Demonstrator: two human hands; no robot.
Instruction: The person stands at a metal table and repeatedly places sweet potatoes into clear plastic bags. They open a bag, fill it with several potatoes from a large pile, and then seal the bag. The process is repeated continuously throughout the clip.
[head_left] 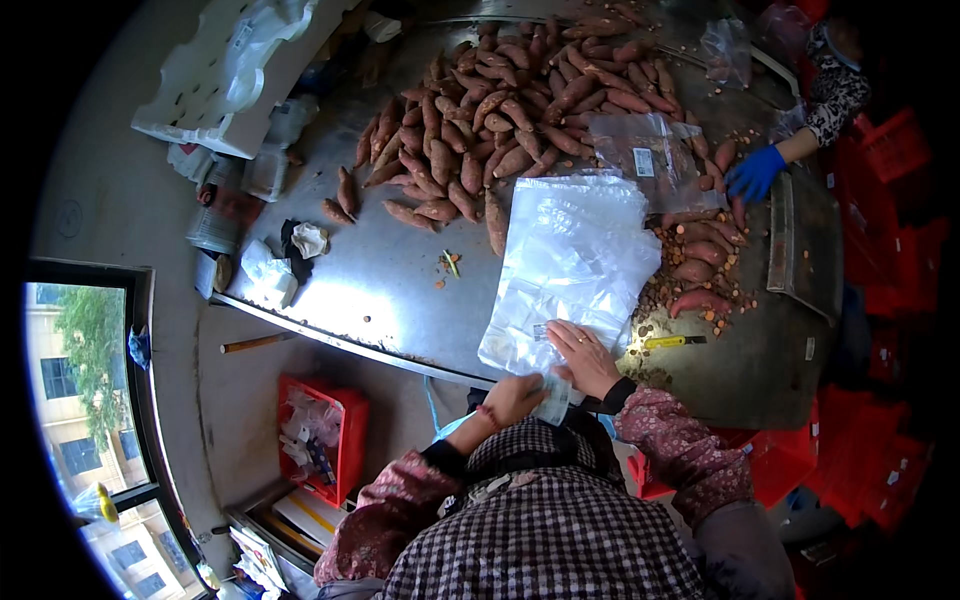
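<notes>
A thick stack of clear plastic bags (575, 250) lies at the table's near edge in front of me. My right hand (588, 360) rests on its near end, fingers stretched out and flat. A small printed label (541, 332) shows on the top bag beside those fingertips. My left hand (512, 398) is closed on a pale strip of stickers (553, 400), close to my body and just below the stack. The right thumb comes near the strip; whether it touches cannot be made out.
A big heap of sweet potatoes (480, 120) covers the far table. Right of the bags lie cut pieces and a yellow utility knife (675, 341). A co-worker's blue-gloved hand (757, 174) reaches in at right. A red crate (325, 440) stands below left.
</notes>
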